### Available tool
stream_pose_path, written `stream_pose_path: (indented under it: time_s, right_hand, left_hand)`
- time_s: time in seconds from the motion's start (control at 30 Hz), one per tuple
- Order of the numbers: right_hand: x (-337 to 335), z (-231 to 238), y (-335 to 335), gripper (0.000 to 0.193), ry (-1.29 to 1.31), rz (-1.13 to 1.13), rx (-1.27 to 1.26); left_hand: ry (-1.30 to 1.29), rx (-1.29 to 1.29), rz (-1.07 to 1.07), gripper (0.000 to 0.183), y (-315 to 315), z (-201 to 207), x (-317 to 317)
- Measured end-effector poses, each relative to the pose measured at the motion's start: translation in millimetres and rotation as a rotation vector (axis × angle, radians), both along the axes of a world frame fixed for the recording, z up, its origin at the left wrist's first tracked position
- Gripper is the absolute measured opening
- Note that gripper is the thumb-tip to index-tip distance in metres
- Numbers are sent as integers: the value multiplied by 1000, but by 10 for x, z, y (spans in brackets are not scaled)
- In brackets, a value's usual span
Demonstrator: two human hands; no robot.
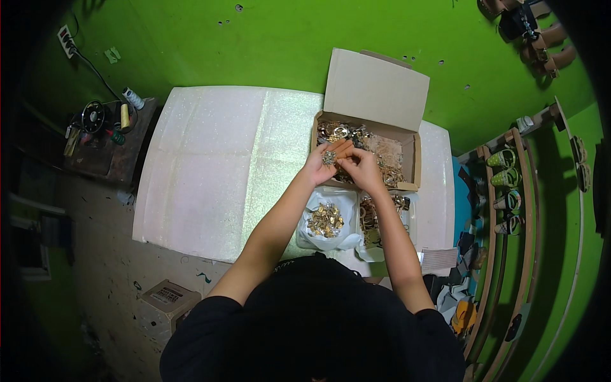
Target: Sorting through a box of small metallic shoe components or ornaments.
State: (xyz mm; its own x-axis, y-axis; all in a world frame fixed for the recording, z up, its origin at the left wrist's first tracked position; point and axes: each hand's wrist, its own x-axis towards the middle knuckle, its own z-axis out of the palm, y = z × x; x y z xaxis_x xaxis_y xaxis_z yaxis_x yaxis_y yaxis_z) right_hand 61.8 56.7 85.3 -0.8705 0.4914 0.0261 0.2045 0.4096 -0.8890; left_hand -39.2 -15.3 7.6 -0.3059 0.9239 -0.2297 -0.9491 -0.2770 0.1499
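Note:
My left hand [314, 170] lies palm up over the front left of a cardboard box [417, 162], its fingers stretched toward the right. A small heap of silvery metal pieces [328, 158] rests in its palm. My right hand [361, 170] is close beside the left fingertips with its fingers pinched together; whatever is between them is too small to make out. Inside the box are many gold and silver metal fittings [344, 132], partly hidden by my hands. Below my left hand, gold-coloured metal pieces [325, 220] sit on white plastic in a tray [302, 237].
A second container of metal fittings [368, 213] is partly under my right forearm. The box's lid [375, 89] stands raised at the back. All this rests on a pale, shimmering table cover [210, 165]. Shoe racks [487, 254] line the right; a sewing-thread table [105, 159] stands left.

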Motion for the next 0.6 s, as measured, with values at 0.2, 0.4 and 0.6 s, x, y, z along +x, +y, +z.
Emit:
stream_pose_path:
  time_s: [0.2,0.4,0.6]
  right_hand:
    - [266,-19,0,12,-201,251,-28]
    - [219,-25,10,14,-174,283,200]
    - [-104,-64,-96,19,6,178,571]
  left_hand:
    - [-64,67,9,43,-19,-52,-43]
    - [-83,95,1,43,-1,-57,-35]
    - [68,57,-16,47,6,-128,-59]
